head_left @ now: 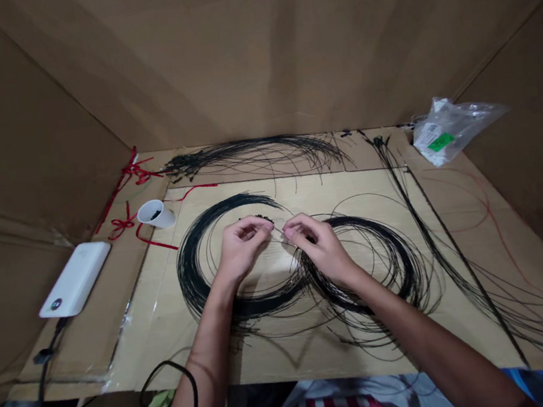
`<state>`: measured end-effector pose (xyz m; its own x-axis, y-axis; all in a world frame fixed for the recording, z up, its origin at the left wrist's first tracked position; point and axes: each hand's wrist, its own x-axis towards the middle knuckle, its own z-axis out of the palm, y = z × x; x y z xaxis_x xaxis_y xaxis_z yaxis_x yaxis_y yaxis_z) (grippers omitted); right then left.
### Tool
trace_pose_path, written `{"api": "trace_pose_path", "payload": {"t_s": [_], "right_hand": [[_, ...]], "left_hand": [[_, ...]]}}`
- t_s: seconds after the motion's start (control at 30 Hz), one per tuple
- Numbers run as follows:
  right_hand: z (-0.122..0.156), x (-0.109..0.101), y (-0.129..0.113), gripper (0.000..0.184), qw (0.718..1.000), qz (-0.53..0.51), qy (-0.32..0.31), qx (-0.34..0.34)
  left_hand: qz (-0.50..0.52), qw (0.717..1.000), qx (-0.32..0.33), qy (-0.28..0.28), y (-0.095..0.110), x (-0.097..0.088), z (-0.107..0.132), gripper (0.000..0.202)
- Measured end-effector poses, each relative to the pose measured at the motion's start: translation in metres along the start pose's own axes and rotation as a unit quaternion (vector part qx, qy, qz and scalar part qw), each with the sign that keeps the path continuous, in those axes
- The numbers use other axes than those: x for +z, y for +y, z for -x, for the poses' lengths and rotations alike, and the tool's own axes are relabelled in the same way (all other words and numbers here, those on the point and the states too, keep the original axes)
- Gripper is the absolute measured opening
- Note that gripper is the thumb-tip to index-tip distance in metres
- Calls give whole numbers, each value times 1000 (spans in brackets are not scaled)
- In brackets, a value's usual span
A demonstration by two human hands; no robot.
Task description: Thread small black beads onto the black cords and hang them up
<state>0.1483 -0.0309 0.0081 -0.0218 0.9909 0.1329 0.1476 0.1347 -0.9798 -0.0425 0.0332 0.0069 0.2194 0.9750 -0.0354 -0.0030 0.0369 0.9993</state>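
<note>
Two large loose coils of thin black wire [210, 272] lie side by side on a pale wooden board [167, 326], crossing in the middle. My left hand [242, 248] and my right hand [315, 244] hover over the coils, fingertips nearly meeting. Each hand pinches a thin wire [280, 231], which runs between them. Just behind my left hand's fingers sits a small cluster of black wire ends [256, 219]. The wire is too fine to tell exactly how each hand grips it.
A fanned bundle of black wires [255, 155] lies at the back, and another [463, 271] runs down the right. A white power bank [75, 279], a tipped paper cup [156, 214], red cord [133, 176] and a plastic bag [453, 131] sit around the board. Cardboard walls surround it.
</note>
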Motion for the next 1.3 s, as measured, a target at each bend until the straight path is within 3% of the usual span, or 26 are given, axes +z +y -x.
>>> {"api": "trace_pose_path", "payload": {"t_s": [0.17,0.27,0.37,0.47,0.57,0.7,0.8,0.87,0.97,1.03,1.17,1.3], "right_hand": [[0,6,7,19,999,-26,-16,26],[0,6,8,14,999,-17,15,37],[0,6,9,12,998,-26,43,48],[-1,6,10,11,997,-41,47,54],[-1,6,11,12,997,-39,49,55],[-1,6,10,12,997,-36,49,52],[0,5,8,13,997,-39,48,49],[0,5,7,12,997,-41,46,43],[0,5,5,12,998,-40,44,30],[1,5,4,13,998,-40,44,22],[2,4,1,13,998,-49,46,15],[2,4,1,13,997,-56,48,14]], "left_hand": [[-35,997,0,-64,-8,1,1,25],[-144,988,41,-30,-6,-9,-2,18],[-317,941,117,-5,-1,-21,-4,10],[-426,888,168,-28,0,-25,-4,9],[-462,868,178,-37,-3,-23,-4,6],[-474,861,177,-45,-8,-20,-4,6],[-441,879,174,-39,-8,-19,-4,6],[-380,910,166,-28,-7,-16,-3,5],[-213,969,120,-16,-7,-8,-2,12],[-91,993,70,-12,-7,-1,-1,21],[49,999,-7,-13,-9,6,1,33],[107,994,-28,-24,-10,8,1,33]]}}
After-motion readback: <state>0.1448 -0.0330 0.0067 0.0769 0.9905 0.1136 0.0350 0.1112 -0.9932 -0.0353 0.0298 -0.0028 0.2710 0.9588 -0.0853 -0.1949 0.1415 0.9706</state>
